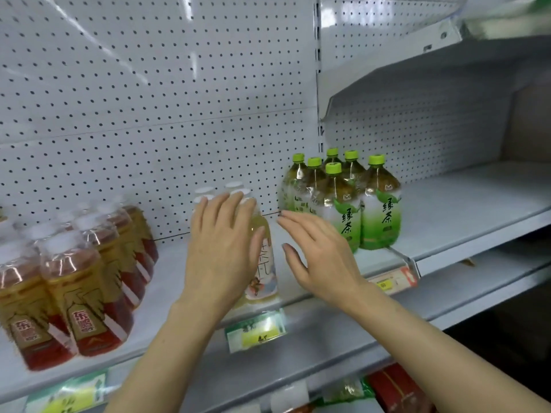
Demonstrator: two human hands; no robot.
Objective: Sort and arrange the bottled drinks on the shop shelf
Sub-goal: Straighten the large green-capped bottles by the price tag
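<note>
Left hand point(222, 248) lying flat-fingered against white-capped bottle point(262, 263) of pale yellow drink | right hand point(320, 257) hovering beside, fingers spread | green tea bottles point(343, 204) standing clustered on shelf point(462, 210)

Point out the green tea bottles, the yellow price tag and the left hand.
green tea bottles point(380, 216): head view, front right bottle's label.
yellow price tag point(258, 332): head view, its face.
left hand point(220, 245): head view, its back.
</note>
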